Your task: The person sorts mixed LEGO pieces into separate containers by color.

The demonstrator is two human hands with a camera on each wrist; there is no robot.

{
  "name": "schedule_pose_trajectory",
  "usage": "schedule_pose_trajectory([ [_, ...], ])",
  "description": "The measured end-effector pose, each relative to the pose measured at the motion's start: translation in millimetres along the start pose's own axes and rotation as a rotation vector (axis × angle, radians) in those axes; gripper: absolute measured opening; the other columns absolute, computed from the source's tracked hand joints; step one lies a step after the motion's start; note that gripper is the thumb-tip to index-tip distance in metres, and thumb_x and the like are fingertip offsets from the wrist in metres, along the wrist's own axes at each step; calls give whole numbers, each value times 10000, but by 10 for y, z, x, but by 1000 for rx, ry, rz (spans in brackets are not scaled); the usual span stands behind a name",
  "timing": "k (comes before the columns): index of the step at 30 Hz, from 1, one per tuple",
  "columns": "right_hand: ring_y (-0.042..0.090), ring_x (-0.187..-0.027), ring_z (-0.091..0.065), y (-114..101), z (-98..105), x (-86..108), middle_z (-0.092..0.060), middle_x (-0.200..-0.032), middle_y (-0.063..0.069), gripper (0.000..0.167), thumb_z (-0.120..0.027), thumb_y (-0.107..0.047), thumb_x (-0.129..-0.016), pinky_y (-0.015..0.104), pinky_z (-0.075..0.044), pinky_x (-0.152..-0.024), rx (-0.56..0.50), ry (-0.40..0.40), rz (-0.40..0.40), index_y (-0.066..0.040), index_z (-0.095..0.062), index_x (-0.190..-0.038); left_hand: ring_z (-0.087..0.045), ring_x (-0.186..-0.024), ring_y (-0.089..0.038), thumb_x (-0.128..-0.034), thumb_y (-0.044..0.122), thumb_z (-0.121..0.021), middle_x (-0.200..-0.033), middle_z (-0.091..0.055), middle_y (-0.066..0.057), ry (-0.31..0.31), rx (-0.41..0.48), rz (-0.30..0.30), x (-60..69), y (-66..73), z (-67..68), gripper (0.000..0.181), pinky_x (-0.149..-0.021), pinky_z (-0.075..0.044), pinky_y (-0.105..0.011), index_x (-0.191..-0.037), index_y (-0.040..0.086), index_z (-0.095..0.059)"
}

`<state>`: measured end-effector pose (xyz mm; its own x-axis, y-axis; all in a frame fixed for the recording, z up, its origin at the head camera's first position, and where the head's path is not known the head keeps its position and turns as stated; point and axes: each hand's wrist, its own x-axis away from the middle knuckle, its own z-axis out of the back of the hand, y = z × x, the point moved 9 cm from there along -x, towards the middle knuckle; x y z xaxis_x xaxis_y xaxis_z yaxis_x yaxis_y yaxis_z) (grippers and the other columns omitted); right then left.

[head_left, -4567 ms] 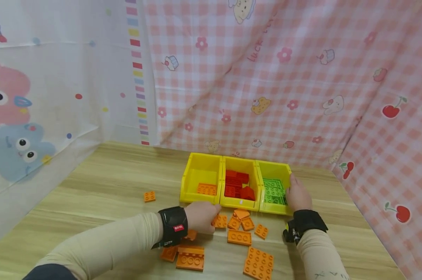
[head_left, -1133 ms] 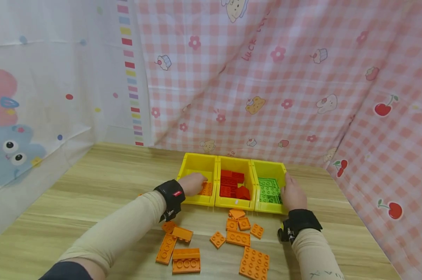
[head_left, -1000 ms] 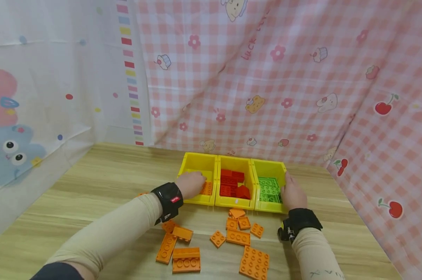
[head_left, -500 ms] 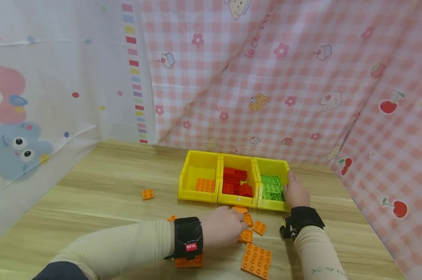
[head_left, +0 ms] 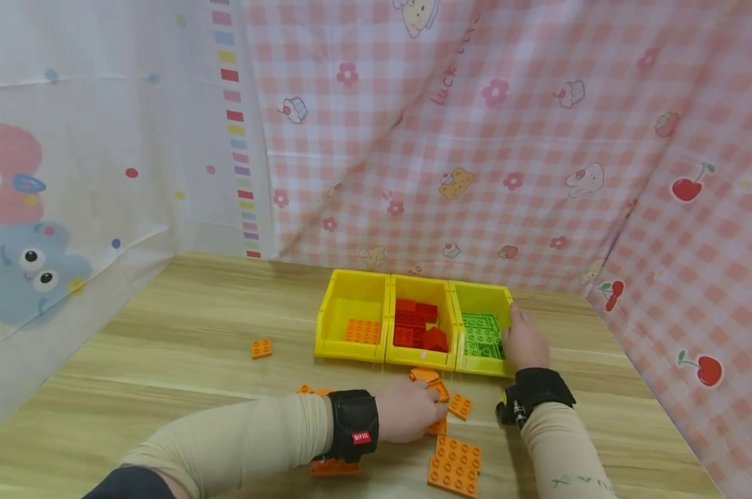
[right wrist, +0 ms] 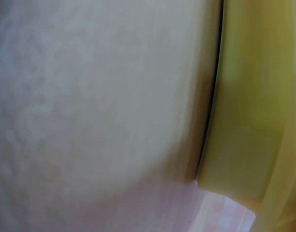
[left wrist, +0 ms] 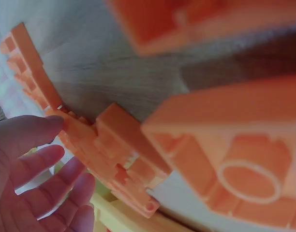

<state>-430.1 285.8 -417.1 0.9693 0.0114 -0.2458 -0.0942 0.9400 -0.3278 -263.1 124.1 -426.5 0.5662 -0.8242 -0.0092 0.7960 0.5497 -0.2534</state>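
Observation:
My left hand (head_left: 409, 410) is over a cluster of orange building bricks (head_left: 424, 375) in front of the joined yellow bins. In the left wrist view its fingers are spread and loosely bent, and the thumb (left wrist: 46, 126) meets an orange brick (left wrist: 85, 137). The hand hides part of the cluster in the head view. My right hand (head_left: 527, 339) grips the right side wall of the right-hand yellow bin (head_left: 483, 367), which holds green bricks (head_left: 483, 333). In the right wrist view only that bin's outer wall (right wrist: 244, 121) shows, without the hand.
The left bin (head_left: 351, 352) holds orange bricks (head_left: 363, 331); the middle bin (head_left: 416, 358) holds red bricks (head_left: 413, 320). A large square orange brick (head_left: 455, 466) and a small one (head_left: 460, 406) lie near the left hand. Another small orange brick (head_left: 261, 348) lies far left.
My left hand has left the left bin and moved right and toward me, onto the orange bricks before the bins. The right hand stays on the bin wall.

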Motion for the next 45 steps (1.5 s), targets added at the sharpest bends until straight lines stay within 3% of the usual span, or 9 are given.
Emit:
schedule_pose_trajectory([
  [5, 438, -1177, -432, -4, -6, 21, -378, -1360, 296, 555, -468, -43, -936, 540, -358, -941, 0, 3, 10, 76, -243, -1429, -538, -808, -52, -852, 299, -665, -1009, -576, 75, 88, 35, -26, 90, -37, 166, 307, -600, -423, -189, -1146, 223, -618],
  [9, 439, -1166, -441, -2, -12, 20, -374, -1360, 297, 558, -466, -45, -936, 536, -364, -937, 0, 1, 13, 77, -238, -1430, -516, -754, -32, -847, 279, -677, -980, -562, 64, 183, 83, -2, 258, -259, 455, 328, -555, -389, -141, -1155, 190, -610],
  [13, 437, -1163, -445, -4, -4, 4, -376, -1360, 294, 558, -468, -47, -937, 534, -362, -940, 4, 9, 15, 74, -239, -1431, -529, -784, -89, -829, 168, -690, -993, -565, 5, 319, 136, 107, 418, -785, 719, 377, -630, -431, -173, -1190, 117, -592],
  [17, 440, -1147, -458, -12, 21, -1, -401, -1340, 299, 556, -482, -41, -927, 532, -370, -934, 7, 34, 31, 77, -260, -1424, -577, -789, -155, -828, 138, -689, -957, -599, -43, 429, 152, 304, 510, -1467, 680, 389, -670, -484, -269, -1189, 56, -570],
  [21, 437, -1146, -460, -17, 21, 10, -422, -1322, 301, 554, -492, -34, -919, 527, -373, -935, 12, 43, 41, 78, -278, -1417, -610, -743, -188, -823, 153, -691, -864, -633, -51, 319, 151, 468, 461, -1941, 339, 376, -626, -499, -325, -1162, 39, -573],
  [25, 433, -1153, -456, -23, 27, 13, -426, -1318, 301, 552, -491, -30, -919, 524, -372, -938, 12, 49, 42, 75, -280, -1418, -628, -784, -222, -817, 177, -709, -876, -653, -52, 152, 141, 540, 332, -2129, 39, 333, -632, -504, -381, -1115, 77, -599],
  [29, 435, -1141, -464, -32, 55, 5, -432, -1309, 304, 547, -491, -25, -915, 523, -375, -934, 13, 61, 45, 81, -287, -1412, -631, -833, -249, -846, 158, -680, -895, -662, -71, 86, 172, 566, 209, -2183, -90, 212, -693, -501, -409, -1038, 81, -633],
  [34, 432, -1152, -458, -27, 27, 4, -430, -1316, 296, 545, -485, -23, -916, 519, -370, -943, 12, 60, 48, 76, -287, -1413, -624, -930, -268, -885, 75, -601, -998, -670, -107, 47, 253, 574, 145, -2181, -220, 211, -830, -475, -389, -1090, 53, -645],
  [45, 424, -1135, -477, -33, 72, 23, -424, -1328, 288, 540, -483, -27, -926, 514, -381, -933, 5, 51, 30, 77, -281, -1416, -587, -1022, -285, -865, -12, -576, -1063, -650, -149, 35, 465, 551, 34, -2207, -352, 239, -913, -426, -395, -1091, -12, -654],
])
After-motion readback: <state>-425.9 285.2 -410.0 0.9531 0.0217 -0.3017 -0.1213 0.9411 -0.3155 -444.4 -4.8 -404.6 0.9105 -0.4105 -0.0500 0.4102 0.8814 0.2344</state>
